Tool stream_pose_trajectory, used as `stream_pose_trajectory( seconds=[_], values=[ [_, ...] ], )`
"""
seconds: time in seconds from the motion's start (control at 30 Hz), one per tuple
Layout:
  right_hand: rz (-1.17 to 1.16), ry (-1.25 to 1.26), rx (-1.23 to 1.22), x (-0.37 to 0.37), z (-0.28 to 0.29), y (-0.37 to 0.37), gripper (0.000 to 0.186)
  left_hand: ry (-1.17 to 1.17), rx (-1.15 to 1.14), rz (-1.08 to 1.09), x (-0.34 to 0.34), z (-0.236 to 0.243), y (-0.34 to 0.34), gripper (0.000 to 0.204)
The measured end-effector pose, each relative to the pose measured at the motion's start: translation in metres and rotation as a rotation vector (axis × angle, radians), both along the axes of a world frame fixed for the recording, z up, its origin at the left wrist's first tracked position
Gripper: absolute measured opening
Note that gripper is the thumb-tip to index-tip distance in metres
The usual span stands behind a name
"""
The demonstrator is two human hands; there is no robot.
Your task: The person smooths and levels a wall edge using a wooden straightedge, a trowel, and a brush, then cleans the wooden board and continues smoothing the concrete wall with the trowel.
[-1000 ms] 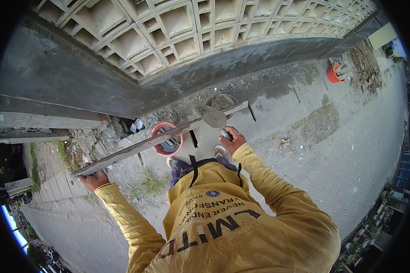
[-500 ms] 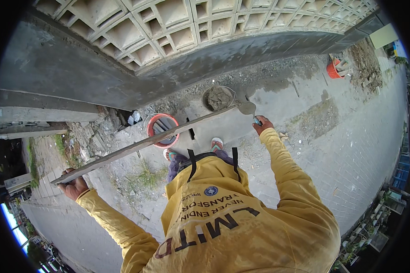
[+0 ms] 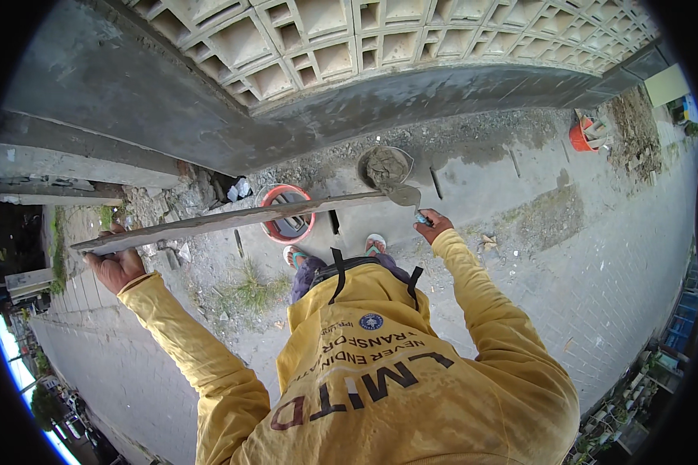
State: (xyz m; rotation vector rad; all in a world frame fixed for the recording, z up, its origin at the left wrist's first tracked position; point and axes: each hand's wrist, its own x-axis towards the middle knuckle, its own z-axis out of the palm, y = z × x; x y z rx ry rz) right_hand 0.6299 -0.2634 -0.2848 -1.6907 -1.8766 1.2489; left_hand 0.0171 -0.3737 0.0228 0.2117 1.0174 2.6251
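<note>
At the left, my left hand (image 3: 116,265) grips one end of a long, narrow straightedge board (image 3: 233,221). The board slants up to the right, passing over a red bucket (image 3: 272,229), and its far end reaches the trowel. My right hand (image 3: 436,225) is closed round the blue handle of a trowel (image 3: 404,195), whose rounded blade has grey mortar on it. Just beyond the blade stands a bucket of wet mortar (image 3: 386,164) with a wire handle. Whether the blade touches the board or the mortar, I cannot tell.
A freshly plastered grey wall (image 3: 318,116) runs along the far side, with pale breeze blocks (image 3: 318,62) above it. Broken rubble (image 3: 167,205) lies at the left corner. Another red bucket (image 3: 580,138) with scraps stands far right. Grass (image 3: 252,291) grows through the paving.
My right hand has brought the trowel left, down beside the mortar bucket. The board's left end has risen, so it lies less steeply. The view has shifted slightly.
</note>
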Motion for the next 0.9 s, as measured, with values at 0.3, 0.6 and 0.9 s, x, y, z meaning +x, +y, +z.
stream_pose_trajectory(
  seconds=[0.3, 0.6, 0.9],
  values=[
    [0.039, 0.217, 0.037, -0.072, 0.043, -0.017, 0.038, 0.107, -0.055, -0.109, 0.110, 0.010, 0.066, 0.043],
    [0.078, 0.337, -0.020, -0.145, 0.110, -0.027, 0.041, 0.146, -0.052, -0.141, 0.196, 0.001, 0.104, 0.040],
    [0.054, 0.505, 0.104, -0.196, 0.186, -0.026, 0.038, 0.314, -0.142, -0.163, 0.245, -0.032, 0.109, 0.031]
  ],
)
